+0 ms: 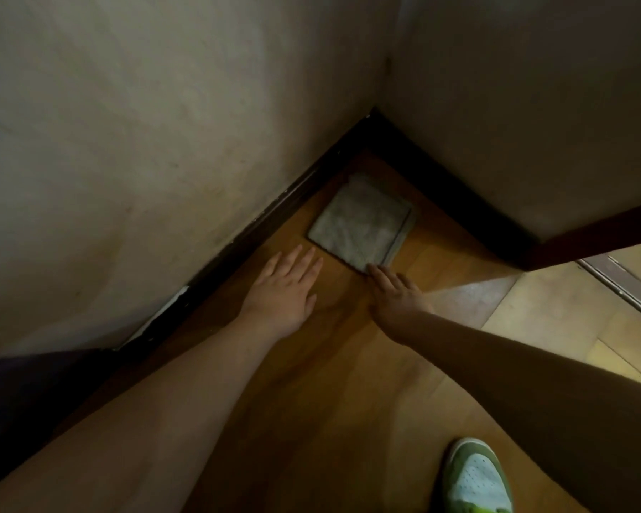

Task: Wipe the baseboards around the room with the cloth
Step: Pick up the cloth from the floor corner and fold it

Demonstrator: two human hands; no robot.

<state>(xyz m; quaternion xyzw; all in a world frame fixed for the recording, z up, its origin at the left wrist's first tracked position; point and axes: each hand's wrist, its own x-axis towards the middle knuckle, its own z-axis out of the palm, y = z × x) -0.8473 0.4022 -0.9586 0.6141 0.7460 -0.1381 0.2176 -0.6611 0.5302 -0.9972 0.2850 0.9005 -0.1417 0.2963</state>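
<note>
The right hand [393, 290] reaches with fingers straight, their tips touching the near corner of the folded grey cloth [361, 222]; nothing is pinched yet. The left hand [285, 290] is spread flat, holding nothing, just left of the cloth. The cloth lies on the wooden floor [330, 364] at centre frame, near the dark baseboard [274, 212] corner. Lifted by one corner, it would likely unfold and drag.
</note>
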